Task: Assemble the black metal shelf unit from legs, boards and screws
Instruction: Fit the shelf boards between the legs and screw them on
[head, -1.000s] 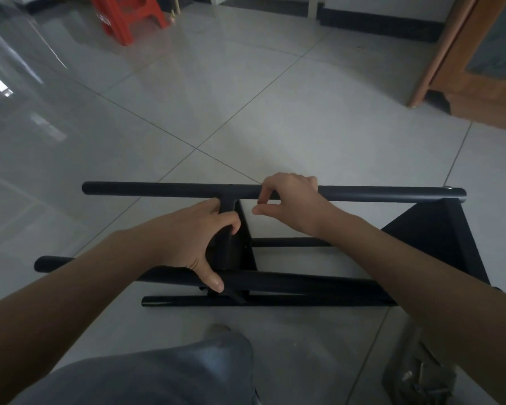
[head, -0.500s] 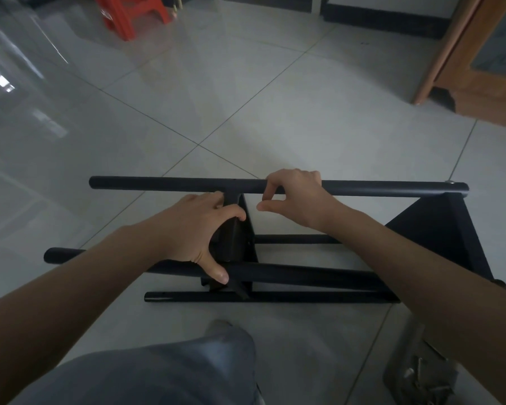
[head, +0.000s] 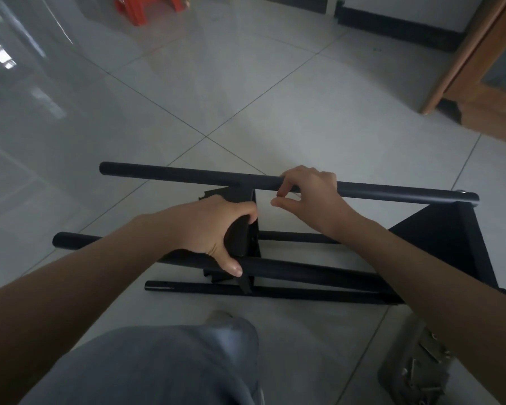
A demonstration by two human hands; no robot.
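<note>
The black shelf unit lies on its side on the tiled floor. Its upper far leg point(head: 173, 174) runs left to right, with two more legs point(head: 319, 271) nearer me. A black board point(head: 438, 244) is fixed at the right end. My left hand point(head: 214, 229) grips a second black board point(head: 240, 238) set between the legs in the middle. My right hand point(head: 307, 191) rests on the upper leg beside that board, its thumb and forefinger pinched close together; whether they hold a screw is hidden.
A clear bag of screws point(head: 418, 372) lies on the floor at the lower right. My knee in grey trousers point(head: 164, 366) fills the bottom. A red plastic stool point(head: 146, 7) stands far back left, a wooden cabinet point(head: 485, 83) at the right.
My view has tilted a little. Both hands stay at the middle board; the right thumb and forefinger have shifted slightly at the joint.
</note>
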